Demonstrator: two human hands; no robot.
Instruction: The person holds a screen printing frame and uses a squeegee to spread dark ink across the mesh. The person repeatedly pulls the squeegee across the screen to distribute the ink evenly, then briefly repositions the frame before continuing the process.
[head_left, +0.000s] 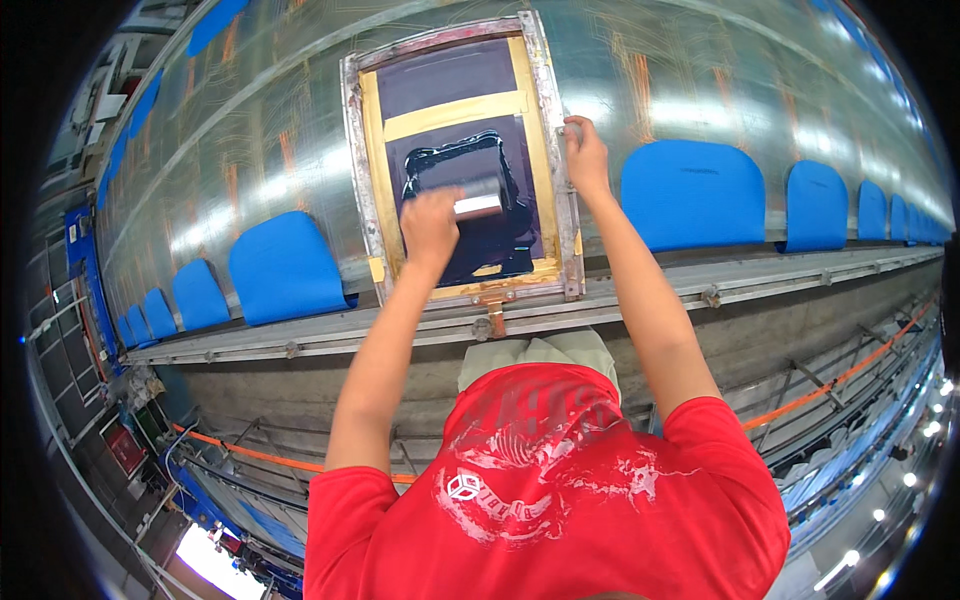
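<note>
A metal printing screen frame (360,150) lies on a long glossy table. Its dark mesh is bordered with yellow tape and holds a pool of dark ink (500,225). My left hand (430,222) is closed on a squeegee (477,204) with a pale handle, pressed on the mesh inside the frame. My right hand (585,150) grips the frame's right rail near its middle. Both forearms reach up from my red shirt.
Blue fabric pieces lie in a row along the table: one (283,268) left of the frame, one (692,192) right of it, more further out both ways. A metal rail (700,285) runs along the table's near edge. Shelving and an orange strap sit below.
</note>
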